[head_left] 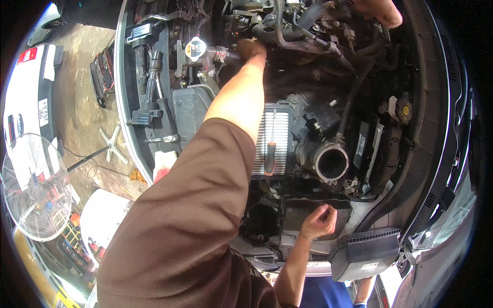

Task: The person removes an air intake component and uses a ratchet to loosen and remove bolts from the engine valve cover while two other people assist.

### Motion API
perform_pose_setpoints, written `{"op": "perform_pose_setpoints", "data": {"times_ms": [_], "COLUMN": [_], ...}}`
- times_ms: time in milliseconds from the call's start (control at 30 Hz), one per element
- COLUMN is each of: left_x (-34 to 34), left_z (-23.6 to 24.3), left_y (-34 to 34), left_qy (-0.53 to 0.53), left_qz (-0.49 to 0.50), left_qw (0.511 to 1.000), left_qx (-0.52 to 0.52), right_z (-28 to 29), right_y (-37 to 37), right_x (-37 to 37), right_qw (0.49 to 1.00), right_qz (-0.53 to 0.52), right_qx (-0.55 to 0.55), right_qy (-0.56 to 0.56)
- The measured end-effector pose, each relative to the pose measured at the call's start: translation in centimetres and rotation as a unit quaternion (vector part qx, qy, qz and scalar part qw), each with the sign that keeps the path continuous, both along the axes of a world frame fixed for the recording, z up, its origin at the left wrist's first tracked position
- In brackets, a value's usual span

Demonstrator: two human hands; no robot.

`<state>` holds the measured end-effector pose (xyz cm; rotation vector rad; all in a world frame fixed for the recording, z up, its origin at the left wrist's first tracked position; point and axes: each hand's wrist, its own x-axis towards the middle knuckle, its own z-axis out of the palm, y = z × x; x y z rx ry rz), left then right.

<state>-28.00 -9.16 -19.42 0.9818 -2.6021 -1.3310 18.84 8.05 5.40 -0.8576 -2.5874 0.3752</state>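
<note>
Bent down among hoses, my left hand [252, 50] is beside the metal filler neck with a silver cap [195, 49]; its fingertips are obscured. The brown sleeve [185, 200] covers much of the centre. My right hand [321, 222] has curled fingers over the open black airbox [295, 210]; what they hold, if anything, is hidden. Above it are an open ribbed intake hose [314, 154] and a pleated air filter [280, 128] with an orange-handled screwdriver [270, 156] lying on it. A black airbox lid [364, 256] sits to the right.
Another person's hand [385, 15] reaches in at top right. Loose coils [146, 117] rest along the left. Outside the bay are a standing fan [35, 190], a white container [105, 218] and a white vehicle [28, 87]. Blue clothing [323, 295] and a bare limb show at bottom.
</note>
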Motion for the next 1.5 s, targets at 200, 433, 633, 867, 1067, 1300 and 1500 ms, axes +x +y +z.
{"op": "perform_pose_setpoints", "data": {"times_ms": [200, 433, 633, 867, 1067, 1300, 1500], "left_x": [-0.2, -0.8, -5.2, -4.7, -3.6, -5.9, -0.5], "left_z": [-0.6, -3.3, -5.8, -4.1, -3.4, -7.2, -0.9], "left_y": [-0.2, -1.4, -3.1, -2.3, -2.4, -1.5, 1.6], "left_qy": [-0.046, 0.031, -0.131, -0.138, -0.145, -0.095, -0.045], "left_qz": [-0.032, -0.052, -0.015, 0.026, 0.057, 0.244, 0.141], "left_qw": [0.994, 0.991, 0.989, 0.99, 0.988, 0.959, 0.97], "left_qx": [-0.089, -0.122, -0.059, -0.022, -0.018, 0.111, 0.195], "right_z": [0.0, -0.3, -0.3, 0.0, 0.0, -0.6, -0.8], "right_y": [-0.2, 0.3, 0.4, 0.7, 0.4, 0.5, 0.5], "right_x": [-0.1, 0.5, 0.6, 0.2, 0.4, 1.0, 1.1], "right_qw": [1.0, 1.0, 0.999, 0.999, 0.999, 0.999, 0.999], "right_qz": [-0.014, -0.005, -0.017, -0.011, -0.021, -0.024, -0.026], "right_qx": [0.006, -0.012, -0.037, -0.042, -0.04, -0.033, -0.026], "right_qy": [-0.009, 0.008, 0.019, 0.019, 0.009, 0.0, 0.005]}}
